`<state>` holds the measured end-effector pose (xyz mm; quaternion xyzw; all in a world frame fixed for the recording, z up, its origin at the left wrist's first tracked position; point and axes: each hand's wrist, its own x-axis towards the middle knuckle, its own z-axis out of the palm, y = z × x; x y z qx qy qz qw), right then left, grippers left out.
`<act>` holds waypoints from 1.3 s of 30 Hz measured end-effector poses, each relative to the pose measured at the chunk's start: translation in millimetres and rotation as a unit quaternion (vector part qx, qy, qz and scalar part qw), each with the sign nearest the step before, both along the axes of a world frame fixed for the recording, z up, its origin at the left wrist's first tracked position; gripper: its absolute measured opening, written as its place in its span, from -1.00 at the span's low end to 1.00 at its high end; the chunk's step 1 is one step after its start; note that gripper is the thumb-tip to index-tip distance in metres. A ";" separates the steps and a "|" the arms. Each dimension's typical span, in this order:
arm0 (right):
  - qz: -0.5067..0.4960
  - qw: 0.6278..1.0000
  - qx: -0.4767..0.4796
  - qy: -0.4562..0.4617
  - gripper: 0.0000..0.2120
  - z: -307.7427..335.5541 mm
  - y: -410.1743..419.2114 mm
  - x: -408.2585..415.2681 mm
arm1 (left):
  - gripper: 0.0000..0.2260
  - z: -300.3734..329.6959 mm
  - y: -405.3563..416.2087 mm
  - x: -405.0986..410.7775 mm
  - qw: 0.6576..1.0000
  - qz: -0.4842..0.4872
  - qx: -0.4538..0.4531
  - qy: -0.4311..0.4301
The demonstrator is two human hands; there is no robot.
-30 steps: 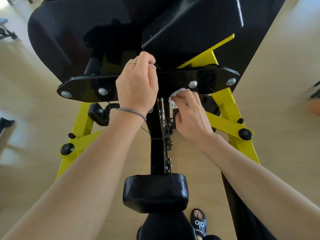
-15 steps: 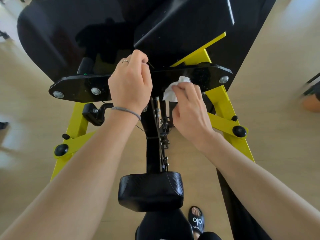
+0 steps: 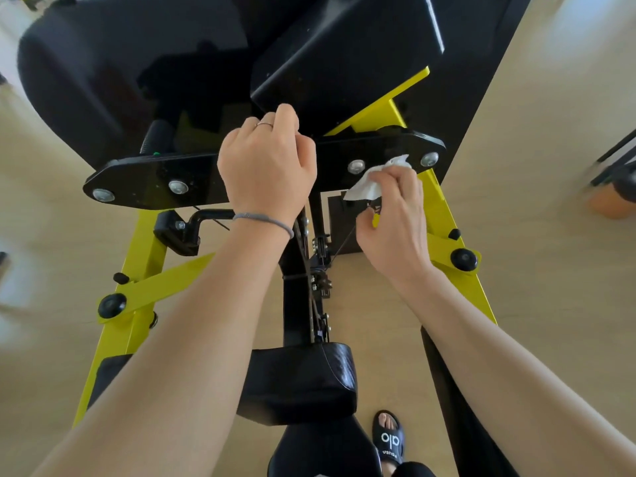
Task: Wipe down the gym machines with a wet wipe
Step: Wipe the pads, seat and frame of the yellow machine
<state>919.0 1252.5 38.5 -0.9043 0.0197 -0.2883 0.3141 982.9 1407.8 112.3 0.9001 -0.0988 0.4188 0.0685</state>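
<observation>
Wiping the black crossbar [image 3: 172,177] goes best with firm, overlapping strokes: my right hand [image 3: 395,222] pinches the wet wipe [image 3: 368,187] against its right end, while my left hand [image 3: 268,170] curls over the middle to steady me.

The only writing I can read is on a black slide sandal [image 3: 390,440] on the floor at the bottom of my view, just right of the machine's seat. Its strap carries white lettering that reads "alo"; it appears upside down from where I look. A smaller white word beneath it is too small to read.
</observation>
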 end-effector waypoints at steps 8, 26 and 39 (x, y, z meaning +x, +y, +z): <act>0.045 0.997 -0.040 -0.049 -0.60 11.0 -5.7 8.4 | -0.86 -0.2 -1.1 -0.9 1.000 0.001 -0.016 -0.006; -0.066 0.997 0.027 0.028 -0.64 17.7 -25.5 1.5 | -0.81 -0.2 -1.6 -2.8 0.999 -0.017 -0.031 -0.016; -0.114 0.987 0.110 0.000 -0.70 24.8 -57.9 9.4 | -0.82 -1.2 -1.0 -1.5 0.999 -0.022 -0.028 -0.026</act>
